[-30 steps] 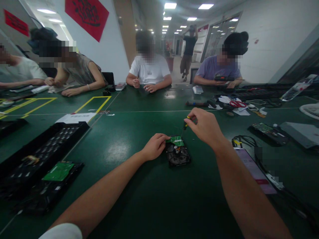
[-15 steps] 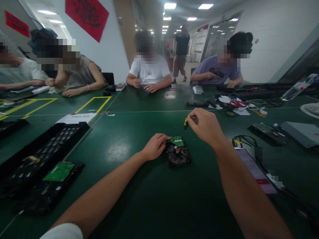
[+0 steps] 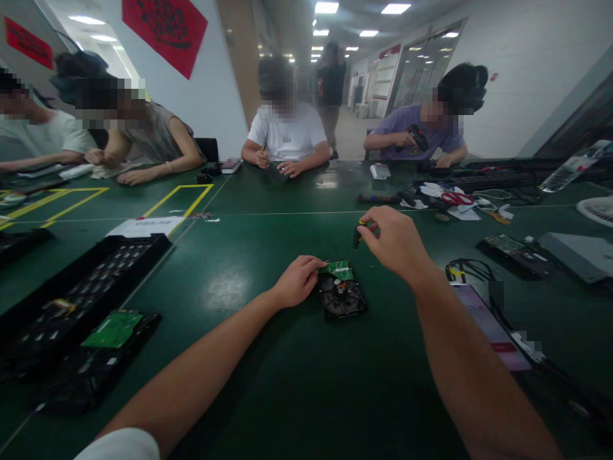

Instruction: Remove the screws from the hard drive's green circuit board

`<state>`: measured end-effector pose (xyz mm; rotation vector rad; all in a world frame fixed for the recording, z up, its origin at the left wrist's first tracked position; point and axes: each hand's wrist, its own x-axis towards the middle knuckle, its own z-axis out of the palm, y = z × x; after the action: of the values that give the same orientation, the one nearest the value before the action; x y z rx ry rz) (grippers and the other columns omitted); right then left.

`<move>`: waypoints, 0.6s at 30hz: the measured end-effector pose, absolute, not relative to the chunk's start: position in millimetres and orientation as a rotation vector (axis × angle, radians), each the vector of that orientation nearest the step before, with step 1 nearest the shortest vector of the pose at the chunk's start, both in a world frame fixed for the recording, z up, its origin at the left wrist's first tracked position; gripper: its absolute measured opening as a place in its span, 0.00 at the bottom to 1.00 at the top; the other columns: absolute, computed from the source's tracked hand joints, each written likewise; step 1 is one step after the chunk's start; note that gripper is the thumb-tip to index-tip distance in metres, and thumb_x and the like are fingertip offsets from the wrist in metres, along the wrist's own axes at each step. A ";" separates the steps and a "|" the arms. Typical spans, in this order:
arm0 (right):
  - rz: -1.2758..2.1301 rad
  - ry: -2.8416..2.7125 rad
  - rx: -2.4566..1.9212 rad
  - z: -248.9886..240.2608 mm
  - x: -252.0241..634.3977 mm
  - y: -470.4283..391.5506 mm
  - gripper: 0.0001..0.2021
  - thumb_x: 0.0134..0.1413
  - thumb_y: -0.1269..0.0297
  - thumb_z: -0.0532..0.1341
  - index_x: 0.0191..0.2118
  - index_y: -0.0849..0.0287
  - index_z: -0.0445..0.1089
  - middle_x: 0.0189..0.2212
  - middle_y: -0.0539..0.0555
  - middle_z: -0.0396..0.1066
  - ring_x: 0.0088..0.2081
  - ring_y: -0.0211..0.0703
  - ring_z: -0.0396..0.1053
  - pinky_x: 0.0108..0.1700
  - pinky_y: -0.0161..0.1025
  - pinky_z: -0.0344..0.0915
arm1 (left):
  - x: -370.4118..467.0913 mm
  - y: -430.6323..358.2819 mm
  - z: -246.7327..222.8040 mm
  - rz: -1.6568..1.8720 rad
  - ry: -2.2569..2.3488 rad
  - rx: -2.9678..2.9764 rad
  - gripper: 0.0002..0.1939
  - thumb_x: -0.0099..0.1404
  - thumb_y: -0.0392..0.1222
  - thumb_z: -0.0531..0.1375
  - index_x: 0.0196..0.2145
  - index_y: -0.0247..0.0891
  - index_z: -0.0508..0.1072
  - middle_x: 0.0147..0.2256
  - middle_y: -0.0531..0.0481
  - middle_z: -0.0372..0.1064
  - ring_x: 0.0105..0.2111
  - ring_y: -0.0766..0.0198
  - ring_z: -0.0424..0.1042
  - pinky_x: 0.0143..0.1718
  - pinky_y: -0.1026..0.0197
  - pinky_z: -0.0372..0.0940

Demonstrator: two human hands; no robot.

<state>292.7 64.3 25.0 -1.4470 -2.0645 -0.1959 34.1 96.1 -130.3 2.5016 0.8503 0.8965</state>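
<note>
A hard drive (image 3: 343, 301) lies on the green table with its circuit board (image 3: 339, 271) facing up at the far end. My left hand (image 3: 297, 282) grips the drive's left side, its fingertips at the edge of the board. In my right hand (image 3: 390, 239) is a small screwdriver (image 3: 355, 239) with a dark and yellow handle, pinched between thumb and fingers. The shaft points down, and its tip meets the board's far right corner. Just to the right of the drive lies a tiny screw (image 3: 371, 267).
On the left stand a long black tray (image 3: 143, 246) and another hard drive (image 3: 112, 330). A phone (image 3: 493, 329), black cables (image 3: 472, 267) and a further drive (image 3: 514, 254) lie to the right. Across the table, several people sit working; one holds a power screwdriver (image 3: 417, 137).
The screwdriver handle has turned in my right fingers, showing less yellow. My left hand and the hard drive stay put. Across the table, the power screwdriver has tilted, and a standing person has shifted left.
</note>
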 end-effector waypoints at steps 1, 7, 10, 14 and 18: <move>-0.190 -2.052 -1.449 24.7 292.7 64.5 0.02 0.61 0.69 0.63 0.40 0.57 0.71 0.39 0.58 0.77 0.39 0.52 0.73 0.45 0.47 0.65 | 34.0 96.0 -130.0 0.896 0.851 2.500 0.19 0.74 0.32 0.52 0.59 0.39 0.73 0.55 0.40 0.73 0.57 0.51 0.70 0.61 0.44 0.68; -0.178 -2.049 -1.438 25.6 291.0 63.1 0.04 0.62 0.66 0.65 0.37 0.55 0.69 0.36 0.56 0.76 0.38 0.51 0.73 0.43 0.45 0.64 | 33.4 96.5 -132.1 0.892 0.846 2.503 0.20 0.74 0.32 0.52 0.59 0.40 0.72 0.56 0.40 0.73 0.58 0.51 0.70 0.62 0.43 0.67; -0.208 -2.069 -1.423 24.5 291.7 63.5 0.02 0.65 0.65 0.63 0.38 0.56 0.70 0.38 0.57 0.77 0.41 0.52 0.74 0.45 0.46 0.64 | 33.5 96.6 -132.6 0.895 0.847 2.499 0.20 0.73 0.32 0.52 0.59 0.40 0.72 0.56 0.40 0.73 0.58 0.52 0.70 0.61 0.44 0.68; -0.218 -2.064 -1.425 22.3 292.8 65.4 0.01 0.63 0.68 0.63 0.40 0.56 0.72 0.40 0.59 0.78 0.42 0.53 0.75 0.46 0.46 0.65 | 33.8 97.2 -132.2 0.898 0.850 2.496 0.20 0.73 0.32 0.53 0.58 0.40 0.73 0.55 0.41 0.73 0.58 0.52 0.70 0.61 0.44 0.68; -0.175 -2.017 -1.463 22.2 292.2 66.1 0.02 0.61 0.68 0.65 0.39 0.57 0.71 0.38 0.57 0.79 0.37 0.51 0.75 0.43 0.46 0.65 | 34.3 97.1 -131.5 0.902 0.846 2.496 0.20 0.73 0.31 0.53 0.58 0.39 0.73 0.55 0.40 0.73 0.57 0.51 0.70 0.61 0.44 0.68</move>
<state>292.2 66.1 22.2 -1.4626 -2.0168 -0.1745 34.3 97.1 -131.5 2.4956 0.8461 0.9018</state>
